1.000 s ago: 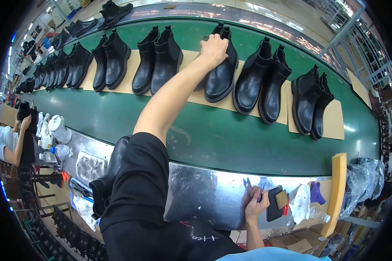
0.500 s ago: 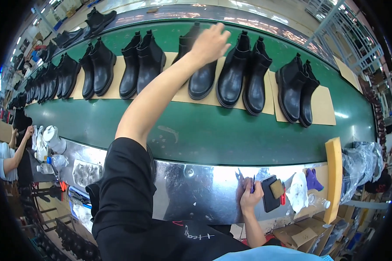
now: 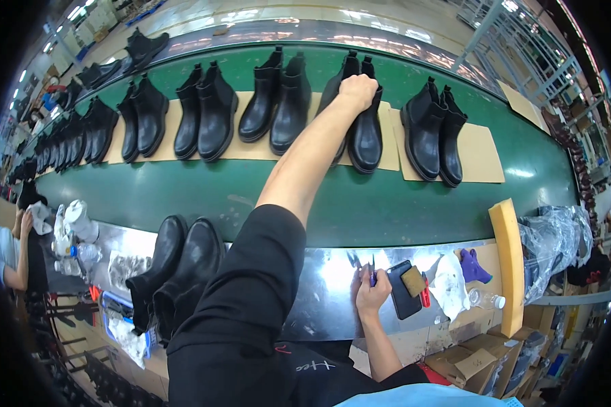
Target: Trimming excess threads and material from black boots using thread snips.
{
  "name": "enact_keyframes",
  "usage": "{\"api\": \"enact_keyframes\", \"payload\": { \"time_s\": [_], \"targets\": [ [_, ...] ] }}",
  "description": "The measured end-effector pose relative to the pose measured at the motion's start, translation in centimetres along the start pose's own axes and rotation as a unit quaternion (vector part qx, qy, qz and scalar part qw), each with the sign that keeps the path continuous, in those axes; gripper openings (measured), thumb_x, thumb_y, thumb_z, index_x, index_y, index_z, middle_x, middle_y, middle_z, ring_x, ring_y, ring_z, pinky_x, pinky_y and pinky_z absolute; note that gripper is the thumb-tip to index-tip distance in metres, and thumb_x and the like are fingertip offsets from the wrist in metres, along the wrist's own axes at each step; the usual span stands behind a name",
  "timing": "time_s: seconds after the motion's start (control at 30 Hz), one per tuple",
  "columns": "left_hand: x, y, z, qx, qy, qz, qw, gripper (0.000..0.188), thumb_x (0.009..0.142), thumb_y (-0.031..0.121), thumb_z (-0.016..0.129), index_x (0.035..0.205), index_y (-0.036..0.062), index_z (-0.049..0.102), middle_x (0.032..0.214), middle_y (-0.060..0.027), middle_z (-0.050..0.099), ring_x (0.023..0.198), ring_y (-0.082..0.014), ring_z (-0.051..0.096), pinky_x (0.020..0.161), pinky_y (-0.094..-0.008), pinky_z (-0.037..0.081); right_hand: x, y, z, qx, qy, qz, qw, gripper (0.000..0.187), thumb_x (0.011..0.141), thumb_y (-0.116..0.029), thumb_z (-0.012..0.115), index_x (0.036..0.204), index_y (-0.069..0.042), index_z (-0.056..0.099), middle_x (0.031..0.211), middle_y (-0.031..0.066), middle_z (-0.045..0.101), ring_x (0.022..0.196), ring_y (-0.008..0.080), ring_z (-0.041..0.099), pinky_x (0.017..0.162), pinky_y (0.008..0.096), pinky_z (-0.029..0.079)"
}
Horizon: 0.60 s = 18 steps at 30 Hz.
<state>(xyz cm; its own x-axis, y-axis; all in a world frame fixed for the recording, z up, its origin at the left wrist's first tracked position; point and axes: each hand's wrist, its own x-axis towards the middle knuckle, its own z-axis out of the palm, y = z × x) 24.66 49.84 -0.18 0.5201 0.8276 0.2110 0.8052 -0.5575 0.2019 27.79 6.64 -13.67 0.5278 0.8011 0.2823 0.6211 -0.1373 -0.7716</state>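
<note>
At the far left a co-worker's arm [image 3: 17, 254] is showing beside some white bottles [image 3: 75, 227] at the end of the steel bench [image 3: 319, 298]. A pair of black boots [image 3: 176, 268] is standing on that bench just left of the person's black sleeve. The left hand [image 3: 357, 91] is reaching out over the green belt [image 3: 387, 203] and is closing around the top of a black boot [image 3: 363, 125], one of a pair sitting on a cardboard sheet [image 3: 478, 152] among other pairs lined up along the belt. The right hand [image 3: 372, 293] is resting on the bench, fingers curled around small scissors [image 3: 368, 266]. Just right of it are lying a dark phone [image 3: 402, 302], a sponge block [image 3: 413, 281], a white cloth [image 3: 448, 285] and a purple glove [image 3: 474, 266].
</note>
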Motion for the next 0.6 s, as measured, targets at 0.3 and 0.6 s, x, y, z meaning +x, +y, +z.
{"api": "enact_keyframes", "payload": {
  "time_s": [0.3,0.6],
  "targets": [
    [-8.5,1.0,-9.5,-0.144,0.122,-0.099,0.977,0.031,0.066,0.018,0.076,0.096,0.0079,0.074,0.098,-0.023,0.069,0.094,-0.0385,0.068,0.085,-0.0445,0.055,-0.5,1.8,-0.2,0.042,0.01,0.001,0.999,0.029,0.091,-0.015,0.061,0.069,0.0,0.048,0.062,0.0152,0.052,0.056,0.0305,0.052,0.055,0.0414,0.038],
    [-29.1,5.6,-12.2,-0.304,0.252,-0.174,0.902,0.024,0.069,0.019,0.073,0.074,-0.0045,0.07,0.07,-0.0266,0.063,0.075,-0.0417,0.065,0.072,-0.0463,0.052,-2.4,-4.0,-0.3,0.278,0.12,0.023,0.953,0.029,0.102,-0.025,0.051,0.082,-0.005,0.05,0.073,-0.002,0.048,0.061,0.0044,0.039,0.054,0.0229,0.031]
  ]
}}
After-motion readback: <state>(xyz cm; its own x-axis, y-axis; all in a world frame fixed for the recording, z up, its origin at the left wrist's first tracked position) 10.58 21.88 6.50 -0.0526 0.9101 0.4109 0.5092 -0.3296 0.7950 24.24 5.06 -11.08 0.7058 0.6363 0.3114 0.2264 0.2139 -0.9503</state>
